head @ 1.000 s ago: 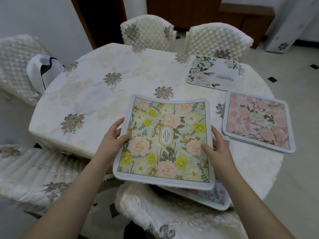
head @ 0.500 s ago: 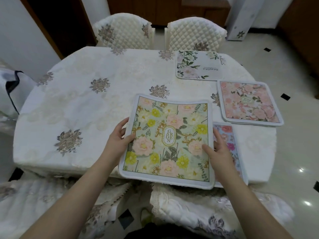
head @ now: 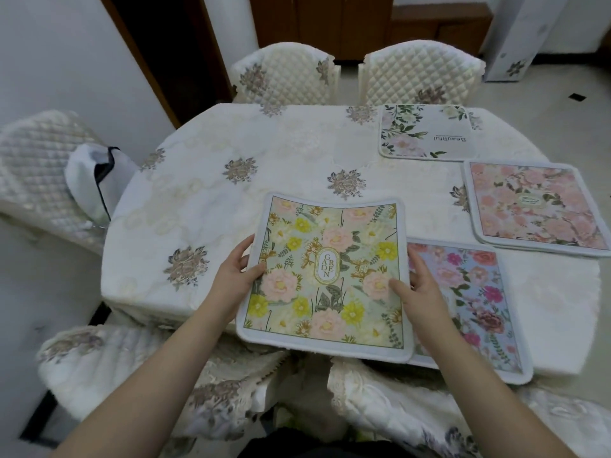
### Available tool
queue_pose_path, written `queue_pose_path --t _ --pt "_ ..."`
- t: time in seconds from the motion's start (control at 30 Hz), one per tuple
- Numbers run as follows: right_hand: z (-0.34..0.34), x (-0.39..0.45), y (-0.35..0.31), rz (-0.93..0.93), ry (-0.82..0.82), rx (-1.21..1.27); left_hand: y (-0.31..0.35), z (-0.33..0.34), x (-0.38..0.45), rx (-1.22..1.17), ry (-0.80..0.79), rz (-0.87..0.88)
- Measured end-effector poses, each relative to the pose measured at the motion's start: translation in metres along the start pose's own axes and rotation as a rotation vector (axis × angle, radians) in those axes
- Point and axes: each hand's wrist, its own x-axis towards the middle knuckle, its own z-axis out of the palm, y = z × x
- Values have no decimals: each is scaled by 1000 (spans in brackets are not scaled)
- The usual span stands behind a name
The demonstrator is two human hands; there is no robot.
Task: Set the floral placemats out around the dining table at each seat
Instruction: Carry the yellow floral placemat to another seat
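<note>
My left hand (head: 235, 279) and right hand (head: 419, 292) grip the yellow-and-pink floral "Garden" placemat (head: 325, 276) by its sides, above the white-clothed bench's (head: 231, 193) six o'clock edge. Three mats lie from one to five o'clock; this one, I judge, needs the bare seat toward seven o'clock.

two quilted cream chairs (head: 284, 76) (head: 420, 74) stand side by side at the far edge. a third quilted chair (head: 36, 160) sits at the left, with a white bag (head: 91, 180) trimmed in dark edging resting against it. behind are a dark doorway (head: 172, 44) and a wooden cabinet (head: 363, 21).
</note>
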Motion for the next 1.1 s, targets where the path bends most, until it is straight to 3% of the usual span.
queue_pose_path --t 0.67,1.1 --pt "262 -5 11 49 133 -62 -46 -224 102 -43 -84 -44" --pt "276 41 17 109 224 -106 -65 -228 151 -27 -116 -155"
